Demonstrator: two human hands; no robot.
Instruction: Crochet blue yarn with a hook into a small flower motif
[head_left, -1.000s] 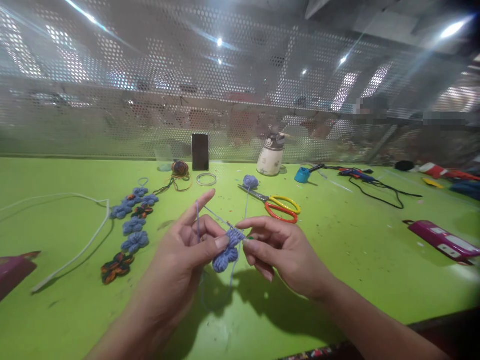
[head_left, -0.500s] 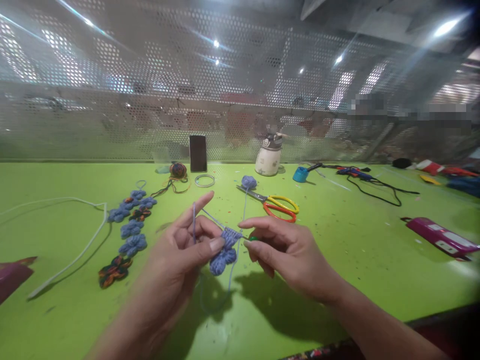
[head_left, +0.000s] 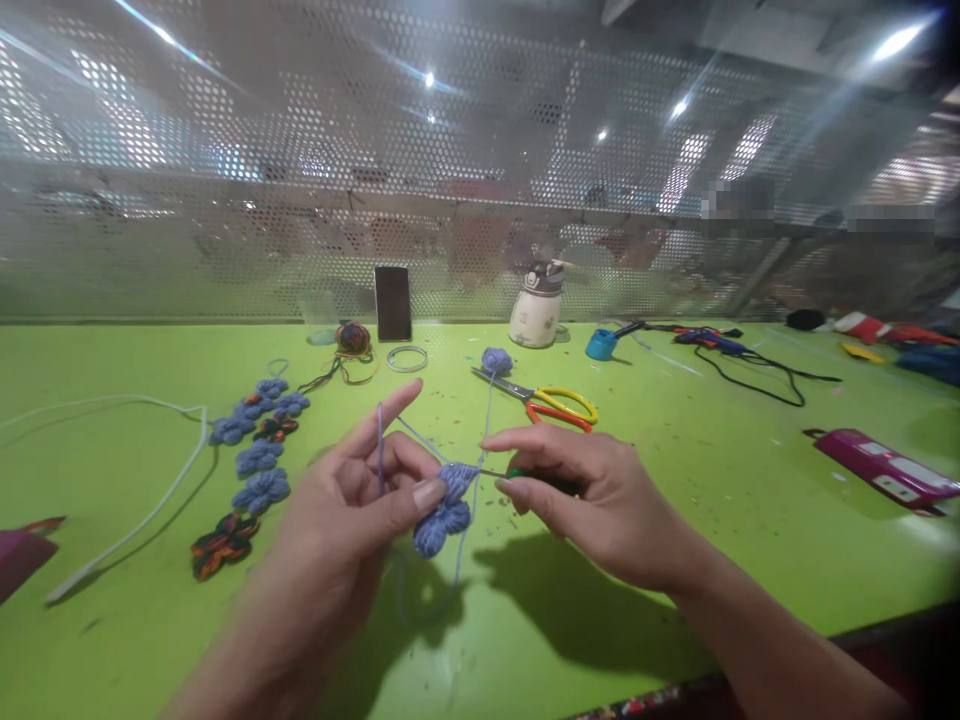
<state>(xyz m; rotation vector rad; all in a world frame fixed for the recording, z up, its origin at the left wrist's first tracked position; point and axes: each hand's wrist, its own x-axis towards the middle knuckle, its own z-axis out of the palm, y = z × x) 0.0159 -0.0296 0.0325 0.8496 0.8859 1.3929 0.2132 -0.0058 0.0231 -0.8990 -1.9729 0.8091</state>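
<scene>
My left hand [head_left: 360, 500] pinches a partly formed blue crochet flower [head_left: 442, 523] between thumb and fingers, its index finger raised with blue yarn looped round it. In my right hand [head_left: 585, 490] is a crochet hook [head_left: 513, 473] with a green handle, its thin metal shaft reaching into the flower's upper loops. A strand runs from the flower up to a small blue yarn ball [head_left: 496, 361] on the table. Left of my hands lie several finished crochet flowers [head_left: 259, 458], blue ones and dark multicoloured ones.
Scissors [head_left: 559, 405] with yellow and red handles lie beyond my right hand. Farther back stand a phone [head_left: 394, 304], a white bottle [head_left: 536, 308] and a blue tape roll [head_left: 601, 345]. A multicoloured yarn ball [head_left: 352, 339], a ring [head_left: 407, 358], a glue gun [head_left: 709, 342] and a purple power strip [head_left: 881, 468] surround the work.
My right hand has drawn slightly back to the right, showing more of the hook's shaft. The loops spread along the hook are now gathered closer at the flower's top.
</scene>
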